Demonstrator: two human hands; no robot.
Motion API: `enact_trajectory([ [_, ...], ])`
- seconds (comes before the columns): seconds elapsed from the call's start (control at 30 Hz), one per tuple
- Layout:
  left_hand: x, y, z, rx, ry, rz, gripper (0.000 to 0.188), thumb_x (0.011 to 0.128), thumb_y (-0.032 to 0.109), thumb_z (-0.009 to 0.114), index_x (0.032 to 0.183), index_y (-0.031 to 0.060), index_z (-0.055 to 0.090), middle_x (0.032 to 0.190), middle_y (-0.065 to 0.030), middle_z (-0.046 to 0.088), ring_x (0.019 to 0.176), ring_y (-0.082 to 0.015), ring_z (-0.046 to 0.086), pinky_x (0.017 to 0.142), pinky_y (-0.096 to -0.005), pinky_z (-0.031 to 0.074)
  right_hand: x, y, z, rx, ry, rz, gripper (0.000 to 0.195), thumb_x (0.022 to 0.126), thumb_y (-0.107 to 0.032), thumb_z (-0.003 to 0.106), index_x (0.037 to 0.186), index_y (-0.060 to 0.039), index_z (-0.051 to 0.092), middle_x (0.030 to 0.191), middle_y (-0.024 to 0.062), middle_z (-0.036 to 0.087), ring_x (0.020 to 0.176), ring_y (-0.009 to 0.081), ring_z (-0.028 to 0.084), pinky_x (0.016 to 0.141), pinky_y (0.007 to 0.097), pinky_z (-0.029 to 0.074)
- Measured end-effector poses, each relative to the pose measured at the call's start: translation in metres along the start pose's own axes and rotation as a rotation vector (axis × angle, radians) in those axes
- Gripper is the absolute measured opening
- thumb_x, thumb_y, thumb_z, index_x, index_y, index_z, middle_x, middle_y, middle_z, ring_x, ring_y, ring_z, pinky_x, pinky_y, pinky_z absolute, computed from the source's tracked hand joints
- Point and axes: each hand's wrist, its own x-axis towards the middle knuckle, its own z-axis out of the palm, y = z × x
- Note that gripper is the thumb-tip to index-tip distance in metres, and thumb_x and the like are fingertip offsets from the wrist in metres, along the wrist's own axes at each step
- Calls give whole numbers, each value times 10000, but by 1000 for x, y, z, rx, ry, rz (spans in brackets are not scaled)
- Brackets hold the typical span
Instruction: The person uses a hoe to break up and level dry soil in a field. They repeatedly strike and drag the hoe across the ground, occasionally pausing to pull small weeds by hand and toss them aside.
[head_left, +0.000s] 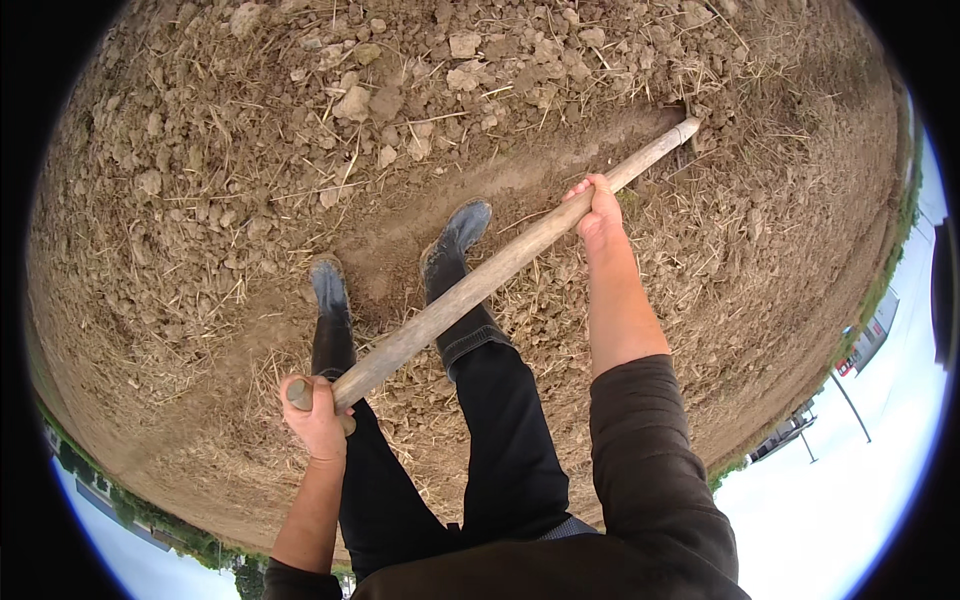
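A long wooden tool handle (465, 289) runs slantwise across the view, from lower left to upper right. My left hand (316, 420) is closed around the short crosspiece at its near end. Farther along the shaft, below its far end, my right hand (598, 206) grips it with the arm stretched out. A wire or band circles the shaft near that far end, which meets a narrow metal part (681, 154) low in the soil. Most of the tool's head is hidden by earth and straw, so its kind cannot be told.
My rubber boots (455, 232) stand on a smoother, shallow strip of soil (480, 180). Clods (352, 103) and loose straw cover the ground beyond and around it. Buildings (874, 334), poles and greenery line the field's far edge.
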Motion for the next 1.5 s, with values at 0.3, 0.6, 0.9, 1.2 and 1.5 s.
enact_trajectory([
  [0.3,-64,-22,14,-250,-102,-428,92,786,51,492,800,74,405,652,-101,480,436,-217,491,314,-322,398,-75,-67,12,-223,4,-235,107,784,-76,565,744,-11,492,631,60,507,540,164,510,492,312,460],
  [0.6,-58,5,-92,-289,-309,-1189,200,838,174,414,884,-9,479,705,-162,526,433,-240,507,356,-305,413,-167,-17,62,-424,-244,-406,155,781,-103,605,843,-24,487,683,51,517,573,149,523,517,292,469],
  [0.9,5,13,-223,-165,-46,-163,100,784,48,503,796,75,408,670,-72,486,420,-166,465,315,-293,407,-218,118,56,161,-258,10,130,790,-110,603,777,-54,487,711,50,510,644,188,516,609,355,473],
  [1.2,21,11,-419,317,291,226,118,762,115,538,737,59,437,599,-33,456,397,-111,421,321,-244,361,-245,354,51,217,-44,434,138,766,-109,621,787,-55,496,690,49,497,593,193,504,573,361,472],
  [1.5,20,1,-298,294,275,-62,106,735,90,530,782,53,442,652,-52,485,456,-139,445,332,-273,379,-165,289,11,145,70,389,130,763,-81,610,783,-34,491,682,65,498,583,206,510,545,369,460],
])
